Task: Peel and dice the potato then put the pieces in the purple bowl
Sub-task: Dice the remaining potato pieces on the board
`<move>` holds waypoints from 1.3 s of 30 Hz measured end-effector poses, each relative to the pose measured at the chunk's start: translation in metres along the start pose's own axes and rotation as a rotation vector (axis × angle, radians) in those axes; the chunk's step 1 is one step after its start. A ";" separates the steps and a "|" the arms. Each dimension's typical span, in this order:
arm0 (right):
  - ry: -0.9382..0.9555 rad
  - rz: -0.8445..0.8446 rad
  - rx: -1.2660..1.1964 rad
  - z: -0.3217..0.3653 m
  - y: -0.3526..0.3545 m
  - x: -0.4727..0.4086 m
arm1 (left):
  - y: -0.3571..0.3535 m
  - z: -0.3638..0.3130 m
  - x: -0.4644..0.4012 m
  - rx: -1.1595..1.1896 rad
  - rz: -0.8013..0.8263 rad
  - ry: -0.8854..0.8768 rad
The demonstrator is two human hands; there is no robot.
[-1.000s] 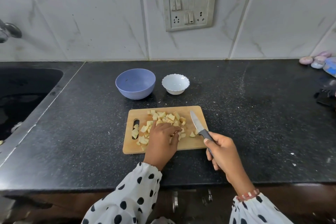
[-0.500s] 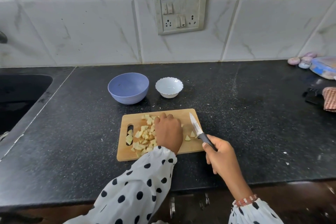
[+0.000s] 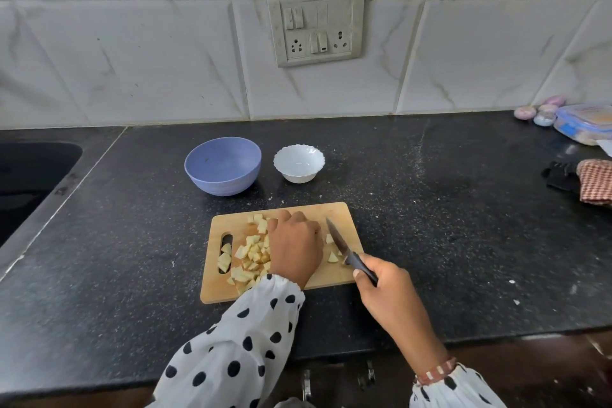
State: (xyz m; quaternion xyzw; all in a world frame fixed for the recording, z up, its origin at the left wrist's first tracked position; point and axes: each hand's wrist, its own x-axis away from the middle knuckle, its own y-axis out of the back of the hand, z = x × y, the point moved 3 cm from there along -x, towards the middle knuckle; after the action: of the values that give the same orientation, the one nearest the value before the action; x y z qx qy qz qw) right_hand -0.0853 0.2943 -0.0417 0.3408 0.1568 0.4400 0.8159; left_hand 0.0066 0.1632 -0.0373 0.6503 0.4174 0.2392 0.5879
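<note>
A wooden cutting board (image 3: 344,275) lies on the black counter with several pale diced potato pieces (image 3: 246,255) heaped on its left half. My left hand (image 3: 294,250) lies over the middle of the heap with fingers curled down onto the pieces; what is under the palm is hidden. My right hand (image 3: 385,288) grips the dark handle of a knife (image 3: 337,238), whose blade rests on the board's right part beside a few loose pieces (image 3: 332,257). The purple bowl (image 3: 222,166) stands behind the board, nothing visible inside.
A small white scalloped bowl (image 3: 298,162) stands right of the purple bowl. A dark sink (image 3: 29,175) is at far left. At far right are a checked cloth (image 3: 596,185), a lidded plastic box (image 3: 584,122) and small round things. A switch panel (image 3: 316,25) is on the tiled wall.
My left hand has moved from the near side of the heap up over its middle, covering more pieces. The knife hand has barely shifted. The camera view has swung slightly left.
</note>
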 end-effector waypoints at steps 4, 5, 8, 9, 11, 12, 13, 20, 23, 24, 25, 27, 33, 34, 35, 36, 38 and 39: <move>0.071 -0.021 0.201 0.005 -0.001 0.002 | -0.001 -0.007 -0.001 0.040 0.008 -0.022; 0.079 -0.022 0.239 0.006 -0.002 0.003 | -0.002 -0.008 -0.001 0.041 0.009 -0.027; 0.082 -0.018 0.306 0.008 -0.005 0.003 | -0.003 -0.010 0.000 0.017 0.025 -0.036; 0.080 -0.017 0.313 0.009 -0.006 0.003 | -0.004 -0.010 0.000 0.011 0.031 -0.039; 0.075 -0.015 0.319 0.012 -0.006 0.004 | -0.006 -0.010 -0.001 0.004 0.040 -0.049; 0.078 -0.010 0.333 0.014 -0.005 0.004 | -0.006 -0.010 -0.001 0.003 0.039 -0.050; 0.082 -0.006 0.352 0.015 -0.006 0.004 | -0.007 -0.010 -0.002 0.005 0.038 -0.049; 0.133 0.061 0.587 0.022 -0.015 0.008 | -0.008 -0.012 -0.002 -0.027 -0.013 -0.072; 0.161 0.061 0.653 0.021 -0.011 0.012 | -0.006 -0.012 -0.003 -0.019 -0.051 -0.070; 0.162 0.045 0.656 0.020 -0.007 0.010 | -0.007 -0.012 -0.003 -0.010 -0.070 -0.074; 0.154 0.030 0.652 0.019 -0.004 0.007 | -0.008 -0.011 -0.002 0.002 -0.066 -0.077; 0.127 -0.025 0.569 0.016 0.002 0.003 | -0.010 -0.009 0.001 0.023 -0.056 -0.093; -0.186 0.158 -0.260 0.001 0.001 -0.016 | -0.007 0.002 0.008 0.325 -0.108 -0.082; -0.268 0.217 -0.383 -0.003 -0.002 -0.016 | -0.007 0.005 0.009 0.377 -0.108 -0.098; -0.336 0.261 -0.490 -0.005 -0.004 -0.015 | -0.005 0.008 0.010 0.430 -0.104 -0.101; -0.385 0.285 -0.581 -0.008 -0.004 -0.014 | -0.003 0.011 0.012 0.478 -0.103 -0.097; -0.439 0.296 -0.708 -0.011 -0.001 -0.013 | 0.002 0.017 0.016 0.543 -0.115 -0.073; -0.448 0.294 -0.744 -0.012 0.002 -0.013 | 0.004 0.020 0.018 0.570 -0.130 -0.062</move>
State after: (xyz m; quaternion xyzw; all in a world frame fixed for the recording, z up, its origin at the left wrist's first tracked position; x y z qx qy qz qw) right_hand -0.1003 0.2893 -0.0500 0.1303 -0.2423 0.4930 0.8254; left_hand 0.0337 0.1668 -0.0408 0.7682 0.4904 0.0542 0.4081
